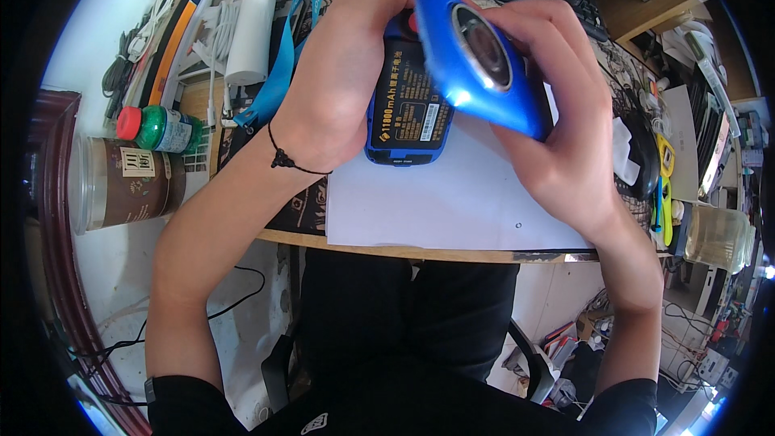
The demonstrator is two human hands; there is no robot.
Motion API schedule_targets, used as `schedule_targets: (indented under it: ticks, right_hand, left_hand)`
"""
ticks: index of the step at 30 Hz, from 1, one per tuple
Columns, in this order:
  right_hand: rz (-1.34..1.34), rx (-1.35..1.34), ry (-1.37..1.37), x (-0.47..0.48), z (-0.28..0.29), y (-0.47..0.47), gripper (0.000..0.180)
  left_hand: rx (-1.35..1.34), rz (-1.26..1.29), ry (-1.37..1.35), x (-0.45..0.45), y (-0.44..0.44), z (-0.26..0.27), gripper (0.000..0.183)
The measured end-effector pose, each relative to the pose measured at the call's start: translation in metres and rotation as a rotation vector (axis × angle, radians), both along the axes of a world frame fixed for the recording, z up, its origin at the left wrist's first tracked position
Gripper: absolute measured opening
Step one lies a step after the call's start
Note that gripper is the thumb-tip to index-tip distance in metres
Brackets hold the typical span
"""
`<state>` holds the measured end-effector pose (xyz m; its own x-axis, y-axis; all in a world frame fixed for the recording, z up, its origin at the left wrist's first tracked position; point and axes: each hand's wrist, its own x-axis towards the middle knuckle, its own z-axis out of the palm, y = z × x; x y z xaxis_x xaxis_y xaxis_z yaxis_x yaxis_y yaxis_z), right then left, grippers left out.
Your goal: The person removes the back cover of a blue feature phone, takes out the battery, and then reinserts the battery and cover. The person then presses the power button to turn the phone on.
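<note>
My left hand (pixel 339 66) curls around the left side and far end of a blue mobile phone body (pixel 402 160). A large black battery (pixel 408 91) with printed writing and a barcode faces up in it. In my right hand (pixel 569 97) is a glossy blue back cover (pixel 478 97), tilted above the phone's right side. An oval, metal-rimmed dark window (pixel 482 46) is set in this cover. The cover hides part of the battery, and some of my fingertips are out of sight behind it. Below both hands lies a white sheet (pixel 448 206).
A blue lanyard (pixel 275 72) and a white cylinder (pixel 251 33) lie left of my wrist. Further left are a green bottle with a red cap (pixel 166 129) and a brown-labelled jar (pixel 133 181). A black mouse (pixel 643 151) and yellow-handled tools (pixel 666 194) sit at right.
</note>
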<state>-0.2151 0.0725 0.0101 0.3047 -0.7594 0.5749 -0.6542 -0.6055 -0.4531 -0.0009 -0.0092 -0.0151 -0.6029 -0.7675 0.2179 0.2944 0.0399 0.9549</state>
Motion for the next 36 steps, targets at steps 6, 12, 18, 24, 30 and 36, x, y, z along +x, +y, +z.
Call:
schedule_targets:
  ticks: [6,12,18,24,30,36]
  right_hand:
    - [-0.016,-0.040,0.020,0.001,-0.001,-0.001,0.065]
    - [-0.024,-0.036,0.029,0.007,0.009,0.001,0.066]
    - [0.015,-0.014,0.114,0.014,0.020,0.003,0.069]
    - [-0.025,-0.036,0.119,0.010,0.017,0.001,0.065]
    - [-0.038,-0.110,0.095,-0.001,0.009,-0.002,0.056]
    - [-0.080,0.087,-0.023,-0.004,0.006,-0.001,0.050]
  left_hand:
    - [-0.300,-0.038,0.042,0.004,-0.005,-0.011,0.041]
    - [-0.384,0.020,0.022,0.007,-0.001,-0.018,0.048]
    - [-0.063,-0.369,0.215,0.003,-0.013,-0.004,0.046]
    - [-0.359,0.081,0.038,-0.002,0.004,0.001,0.054]
    - [0.447,0.078,0.053,-0.014,0.008,0.013,0.047]
    - [0.473,-0.048,0.165,-0.015,-0.003,0.028,0.044]
